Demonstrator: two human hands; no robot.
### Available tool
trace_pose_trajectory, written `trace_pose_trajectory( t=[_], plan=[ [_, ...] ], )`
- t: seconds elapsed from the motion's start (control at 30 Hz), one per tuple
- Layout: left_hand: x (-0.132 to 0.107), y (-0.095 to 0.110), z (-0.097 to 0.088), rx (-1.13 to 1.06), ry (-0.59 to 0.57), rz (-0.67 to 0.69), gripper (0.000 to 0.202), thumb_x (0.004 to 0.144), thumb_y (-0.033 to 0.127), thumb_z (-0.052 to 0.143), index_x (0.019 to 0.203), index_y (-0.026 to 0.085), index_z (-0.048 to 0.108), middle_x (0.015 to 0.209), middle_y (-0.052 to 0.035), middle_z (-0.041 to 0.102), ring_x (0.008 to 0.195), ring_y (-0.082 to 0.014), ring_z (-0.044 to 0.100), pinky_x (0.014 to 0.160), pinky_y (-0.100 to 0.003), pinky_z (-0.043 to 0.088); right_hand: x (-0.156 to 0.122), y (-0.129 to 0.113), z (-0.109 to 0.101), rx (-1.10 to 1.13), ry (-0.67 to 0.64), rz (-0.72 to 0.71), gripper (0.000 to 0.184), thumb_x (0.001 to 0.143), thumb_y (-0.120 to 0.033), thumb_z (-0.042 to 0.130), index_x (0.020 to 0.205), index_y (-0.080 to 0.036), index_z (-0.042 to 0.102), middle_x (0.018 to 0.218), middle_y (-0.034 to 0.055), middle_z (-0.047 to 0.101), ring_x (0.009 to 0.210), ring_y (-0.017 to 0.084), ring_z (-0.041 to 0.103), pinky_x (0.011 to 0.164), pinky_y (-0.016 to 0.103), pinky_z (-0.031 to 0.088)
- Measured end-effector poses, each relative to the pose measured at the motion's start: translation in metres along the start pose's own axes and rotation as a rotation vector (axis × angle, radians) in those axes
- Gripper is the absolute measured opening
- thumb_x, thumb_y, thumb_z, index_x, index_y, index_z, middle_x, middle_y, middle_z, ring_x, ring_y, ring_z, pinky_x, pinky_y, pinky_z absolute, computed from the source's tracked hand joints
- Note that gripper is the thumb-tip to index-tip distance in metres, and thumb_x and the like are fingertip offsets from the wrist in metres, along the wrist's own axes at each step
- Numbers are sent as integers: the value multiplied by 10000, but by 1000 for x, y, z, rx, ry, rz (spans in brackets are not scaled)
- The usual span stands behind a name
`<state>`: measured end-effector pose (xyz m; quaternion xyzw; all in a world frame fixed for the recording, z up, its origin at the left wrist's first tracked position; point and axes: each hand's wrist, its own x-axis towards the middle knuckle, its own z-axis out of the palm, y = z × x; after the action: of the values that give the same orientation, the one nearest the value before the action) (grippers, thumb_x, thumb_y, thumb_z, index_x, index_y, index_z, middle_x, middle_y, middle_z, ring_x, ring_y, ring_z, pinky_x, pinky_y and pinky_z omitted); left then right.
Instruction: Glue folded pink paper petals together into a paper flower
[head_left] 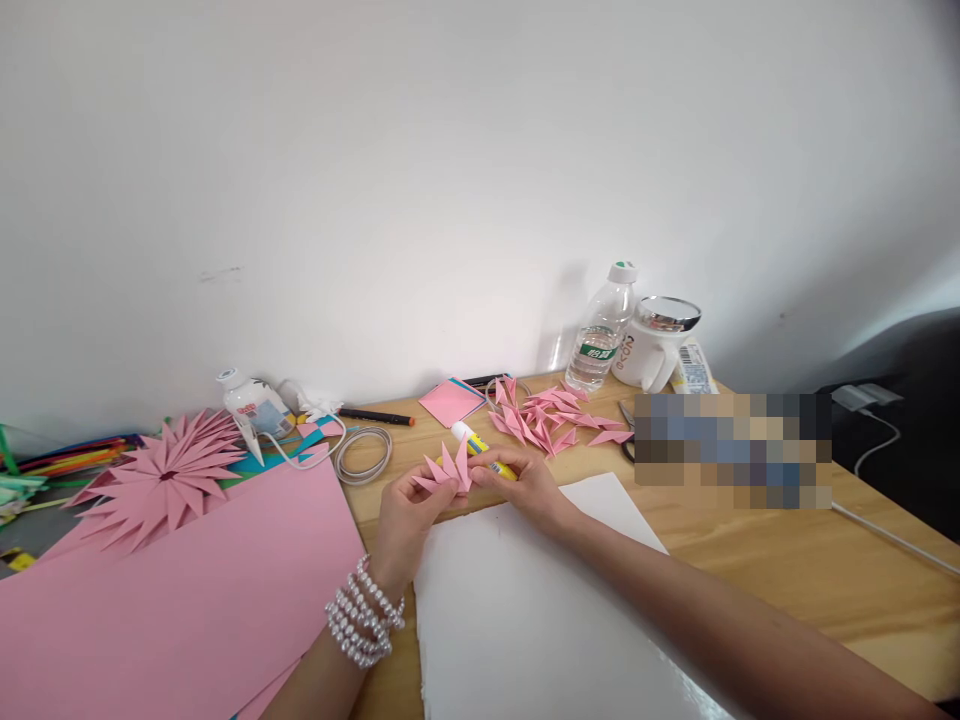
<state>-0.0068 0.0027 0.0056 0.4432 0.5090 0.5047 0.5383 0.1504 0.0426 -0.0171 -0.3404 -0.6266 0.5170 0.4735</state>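
Note:
A small fan of folded pink paper points (pixel 448 468) is held up over the near edge of the white board. My left hand (pixel 409 515), with pearl bracelets (pixel 364 620) at the wrist, pinches its lower left side. The fingertips of my right hand (pixel 529 485) are closed at its right side. Just behind the fan lies a yellow glue stick (pixel 474 440) with a white cap, partly hidden by my right fingers. Beyond it to the right is a loose pile of folded pink paper pieces (pixel 544 415).
A white board (pixel 525 610) lies under my forearms. Large pink sheets (pixel 187 600) and a pink paper pinwheel (pixel 169 475) are at left. A water bottle (pixel 600 335), a white mug (pixel 641 350) and scissors (pixel 628 435) are at right. A coiled cable (pixel 364 477) lies near my left hand.

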Motion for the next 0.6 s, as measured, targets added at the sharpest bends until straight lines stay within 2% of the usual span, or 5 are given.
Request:
trace_pose_trajectory(
  t=[0.3, 0.6],
  plan=[
    [-2, 5, 3, 12, 45, -95, 183, 630, 287, 713, 682, 118, 667, 742, -49, 692, 620, -140, 632, 658, -278, 553, 0, 7, 0, 6, 28, 10, 239, 667, -423, 674, 743, -197, 694, 721, 15, 644, 716, 173, 570, 703, 298, 433],
    [-3, 6, 4, 92, 106, -57, 147, 608, 263, 710, 617, 122, 669, 644, -37, 681, 550, -139, 618, 605, -273, 543, 0, 5, 0, -44, -5, -36, 226, 685, -422, 666, 740, -206, 704, 741, 34, 649, 704, 170, 565, 697, 298, 436]
  ],
)
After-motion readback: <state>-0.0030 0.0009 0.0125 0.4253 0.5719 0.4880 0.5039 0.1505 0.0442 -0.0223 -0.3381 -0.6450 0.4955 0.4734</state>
